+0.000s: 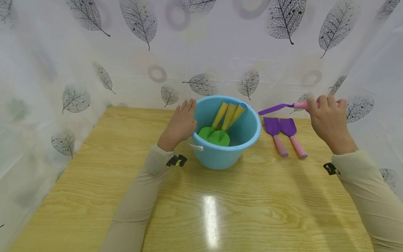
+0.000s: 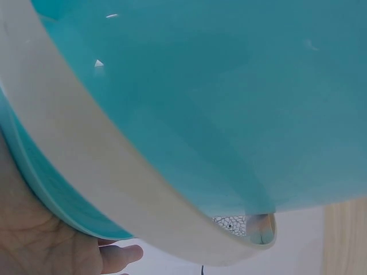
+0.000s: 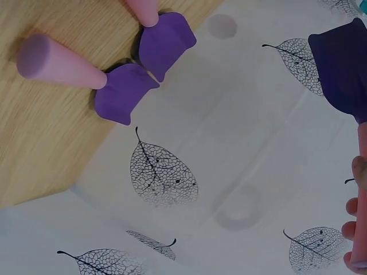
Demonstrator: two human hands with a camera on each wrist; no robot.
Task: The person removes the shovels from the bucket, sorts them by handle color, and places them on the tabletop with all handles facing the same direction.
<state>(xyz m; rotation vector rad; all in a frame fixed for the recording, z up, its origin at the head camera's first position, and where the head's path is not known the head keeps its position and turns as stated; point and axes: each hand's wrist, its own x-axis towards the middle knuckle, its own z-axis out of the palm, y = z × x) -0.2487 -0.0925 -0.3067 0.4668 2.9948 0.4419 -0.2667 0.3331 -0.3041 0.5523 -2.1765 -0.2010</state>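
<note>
My right hand [image 1: 329, 120] grips the pink handle of a purple toy shovel [image 1: 275, 109], raised above the table with its blade toward the bucket. In the right wrist view, fingers [image 3: 351, 230] curl round that handle. A light blue bucket [image 1: 218, 157] stands upright at the table's middle back. My left hand [image 1: 181, 124] rests against the bucket's left rim with its fingers straight. Several green toy shovels [image 1: 217, 137] with yellow handles lean inside the bucket. Seen from the left wrist, the white bucket handle [image 2: 120, 172] hangs down along the bucket's outside.
Two more purple shovels [image 1: 272, 126] with pink handles lie side by side on the wooden table [image 1: 252, 203], right of the bucket. A whitish curtain [image 1: 126, 70] with leaf prints hangs behind the table's back edge and along both sides.
</note>
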